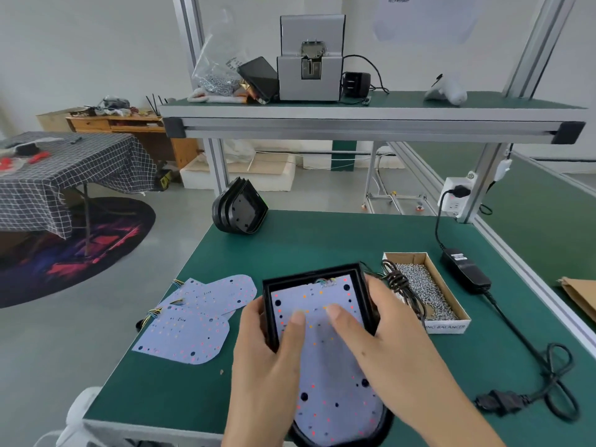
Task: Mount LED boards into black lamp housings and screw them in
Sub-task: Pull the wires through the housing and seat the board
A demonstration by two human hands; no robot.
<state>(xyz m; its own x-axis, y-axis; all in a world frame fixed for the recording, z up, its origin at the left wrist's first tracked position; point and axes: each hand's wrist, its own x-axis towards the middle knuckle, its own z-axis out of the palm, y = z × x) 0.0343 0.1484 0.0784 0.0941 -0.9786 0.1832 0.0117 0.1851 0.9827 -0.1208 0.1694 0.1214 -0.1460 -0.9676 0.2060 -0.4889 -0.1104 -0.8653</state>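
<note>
L hand (274,343) and R hand (383,343) both grasp the black lamp housing (270,312) by its side walls, fingers wrapped round the outside, each thumb laid flat on the LED board (335,375) inside it. Neither hand is released or clenched on nothing; both hold the housing w/ the board trapped under the thumbs. Housing sits at the near edge of the green bench (322,240), rounded end toward the person, square end away.

Step in hand, as I read it: seating the board. To do it well, press evenly w/ both thumbs so the board drops flat and doesn't rock. The coloured wire bundle (324,281) at the far end looks bunched just inside the rim; route it clear before pressing, else it may get pinched. Line the board's dark holes up w/ the housing's screw points, hidden beneath, so can't confirm alignment.

Outward: screws wait in the cardboard box (451,298) just R of the housing, a coiled black cable (398,280) draped over its near corner. Spare LED boards (193,324) lie L. More housings (240,209) stand stacked at the far L corner. No screwdriver visible, so find it before letting go.
</note>
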